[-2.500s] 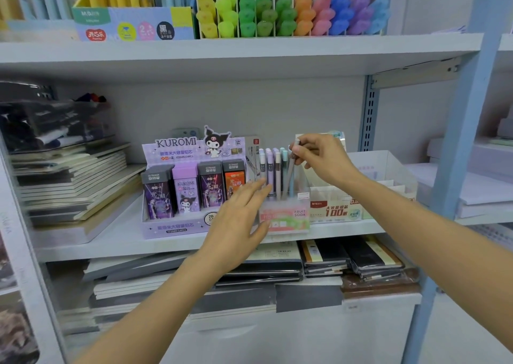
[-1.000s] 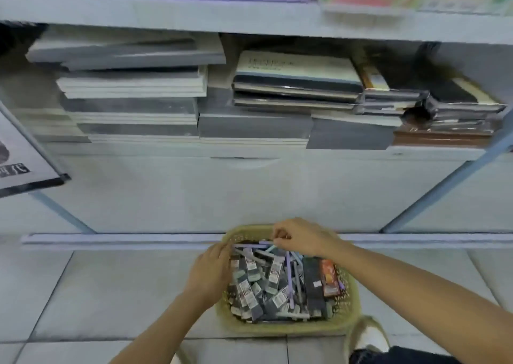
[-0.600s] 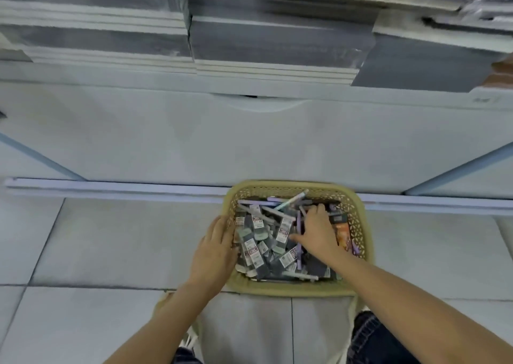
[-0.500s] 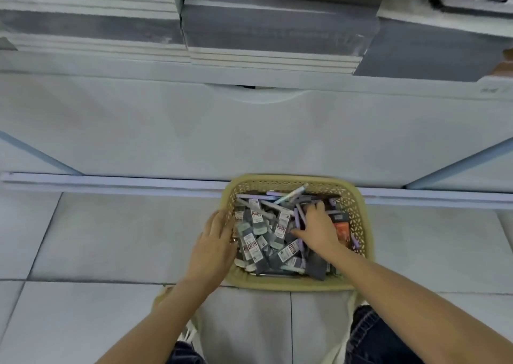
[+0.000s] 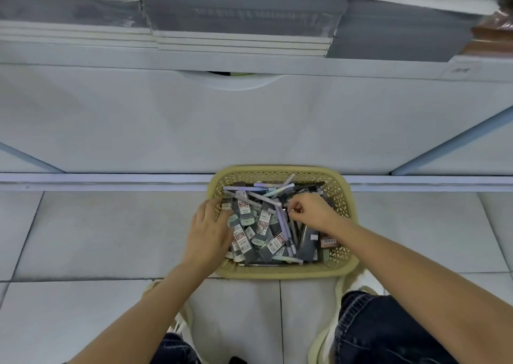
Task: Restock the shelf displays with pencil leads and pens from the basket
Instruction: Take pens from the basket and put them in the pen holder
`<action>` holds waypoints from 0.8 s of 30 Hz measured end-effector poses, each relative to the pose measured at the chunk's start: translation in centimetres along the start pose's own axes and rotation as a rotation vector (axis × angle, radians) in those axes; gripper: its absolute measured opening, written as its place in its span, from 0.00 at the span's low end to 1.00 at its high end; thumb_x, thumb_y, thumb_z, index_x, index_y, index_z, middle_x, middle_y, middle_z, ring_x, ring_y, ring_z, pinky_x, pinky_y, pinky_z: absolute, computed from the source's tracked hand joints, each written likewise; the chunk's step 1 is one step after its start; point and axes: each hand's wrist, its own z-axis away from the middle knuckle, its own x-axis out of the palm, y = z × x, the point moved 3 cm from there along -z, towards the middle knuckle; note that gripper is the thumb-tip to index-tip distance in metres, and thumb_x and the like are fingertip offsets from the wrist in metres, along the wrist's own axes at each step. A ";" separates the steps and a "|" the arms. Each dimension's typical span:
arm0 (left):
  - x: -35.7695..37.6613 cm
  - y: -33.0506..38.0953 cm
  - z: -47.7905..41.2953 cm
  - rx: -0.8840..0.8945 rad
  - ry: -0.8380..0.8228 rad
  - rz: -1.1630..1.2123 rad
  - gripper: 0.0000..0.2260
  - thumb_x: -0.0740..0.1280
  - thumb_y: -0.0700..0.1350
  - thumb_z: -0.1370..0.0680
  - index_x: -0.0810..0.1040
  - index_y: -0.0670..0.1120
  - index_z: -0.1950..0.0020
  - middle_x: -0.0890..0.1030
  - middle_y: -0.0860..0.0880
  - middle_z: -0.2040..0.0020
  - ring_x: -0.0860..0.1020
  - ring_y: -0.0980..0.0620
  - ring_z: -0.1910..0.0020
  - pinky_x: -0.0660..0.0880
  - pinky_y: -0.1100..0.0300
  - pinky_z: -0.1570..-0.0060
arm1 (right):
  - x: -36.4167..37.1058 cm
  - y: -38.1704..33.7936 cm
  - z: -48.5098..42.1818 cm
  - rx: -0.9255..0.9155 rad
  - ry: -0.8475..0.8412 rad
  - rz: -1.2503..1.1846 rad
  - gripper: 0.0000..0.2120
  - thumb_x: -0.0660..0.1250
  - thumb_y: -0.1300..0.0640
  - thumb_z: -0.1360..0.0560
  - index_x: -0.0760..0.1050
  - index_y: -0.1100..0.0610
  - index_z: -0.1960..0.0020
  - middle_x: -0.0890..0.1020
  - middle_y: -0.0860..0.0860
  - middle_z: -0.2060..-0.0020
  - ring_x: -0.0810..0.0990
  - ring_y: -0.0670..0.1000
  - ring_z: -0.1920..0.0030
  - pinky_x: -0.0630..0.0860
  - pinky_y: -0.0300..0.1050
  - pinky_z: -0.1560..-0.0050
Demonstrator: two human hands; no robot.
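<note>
In the perforated plastic basket [image 5: 341, 194], slim cylindrical pens [image 5: 283, 223]

The print on the pencil lead packs [image 5: 244, 205] in the basket [image 5: 280, 273] is too small for us to read. The left hand [image 5: 208, 230] covers the basket's left rim and whatever lies beneath it. The right hand [image 5: 313, 213] curls over the pens [image 5: 281, 219] at centre frame, and we cannot tell whether its fingertips pinch one. The stacked notebooks [image 5: 238, 11] are cut off by the top edge, and a brown item [image 5: 494, 39] at upper right is blurred. We cannot read the shelf label [image 5: 459, 70] there. The person's jeans [image 5: 383, 330] run off the bottom edge.
</note>
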 end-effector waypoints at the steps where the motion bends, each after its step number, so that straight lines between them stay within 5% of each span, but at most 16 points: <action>1: 0.1 0.5 -0.2 0.017 -0.007 0.023 0.12 0.65 0.41 0.21 0.79 0.40 0.39 0.72 0.39 0.33 0.67 0.37 0.31 0.66 0.46 0.35 | -0.7 0.0 0.2 -0.017 -0.009 -0.017 0.06 0.69 0.59 0.24 0.81 0.58 0.48 0.84 0.51 0.53 0.82 0.49 0.56 0.78 0.43 0.52; 5: 0.4 2.7 -1.6 0.054 -0.082 0.281 0.11 0.62 0.44 0.18 0.80 0.45 0.40 0.78 0.48 0.41 0.72 0.48 0.38 0.65 0.59 0.40 | -3.8 -1.2 1.2 -0.087 0.071 -0.277 0.04 0.68 0.57 0.23 0.81 0.55 0.51 0.83 0.49 0.65 0.79 0.43 0.71 0.75 0.34 0.68; 10: 0.8 6.8 -3.3 -0.054 -0.349 0.859 0.17 0.63 0.50 0.19 0.71 0.47 0.32 0.78 0.52 0.39 0.75 0.55 0.39 0.72 0.59 0.40 | -5.7 -4.8 1.6 -0.185 0.114 -0.688 0.04 0.69 0.59 0.24 0.80 0.59 0.50 0.84 0.52 0.62 0.80 0.45 0.69 0.79 0.40 0.65; 12: 0.8 7.9 -3.9 -0.156 -0.383 1.092 0.12 0.61 0.46 0.17 0.72 0.40 0.38 0.80 0.50 0.53 0.80 0.52 0.54 0.77 0.59 0.53 | -5.5 -5.6 1.7 -0.235 0.087 -0.764 0.04 0.68 0.60 0.23 0.80 0.60 0.50 0.84 0.51 0.62 0.81 0.47 0.67 0.80 0.40 0.64; 14: 0.8 7.9 -4.2 -0.223 -0.351 1.171 0.10 0.57 0.44 0.16 0.73 0.37 0.44 0.73 0.50 0.67 0.73 0.54 0.70 0.71 0.62 0.68 | -5.3 -4.9 1.3 -0.220 0.139 -0.771 0.06 0.67 0.58 0.22 0.79 0.59 0.48 0.84 0.53 0.59 0.81 0.47 0.63 0.80 0.41 0.61; 19: 1.3 5.5 -4.0 -0.397 -0.271 1.096 0.11 0.56 0.46 0.16 0.74 0.42 0.48 0.64 0.51 0.68 0.62 0.56 0.73 0.62 0.64 0.73 | -4.6 0.3 0.2 -0.010 0.349 -0.165 0.12 0.71 0.58 0.25 0.79 0.54 0.43 0.82 0.48 0.47 0.78 0.47 0.45 0.75 0.47 0.40; 24: 2.1 4.6 -3.9 -0.434 -0.244 1.082 0.12 0.58 0.46 0.17 0.74 0.37 0.46 0.65 0.50 0.68 0.63 0.57 0.73 0.62 0.65 0.73 | -2.3 1.9 0.1 -0.066 0.315 0.254 0.14 0.70 0.52 0.25 0.80 0.53 0.41 0.80 0.51 0.47 0.72 0.52 0.44 0.69 0.48 0.45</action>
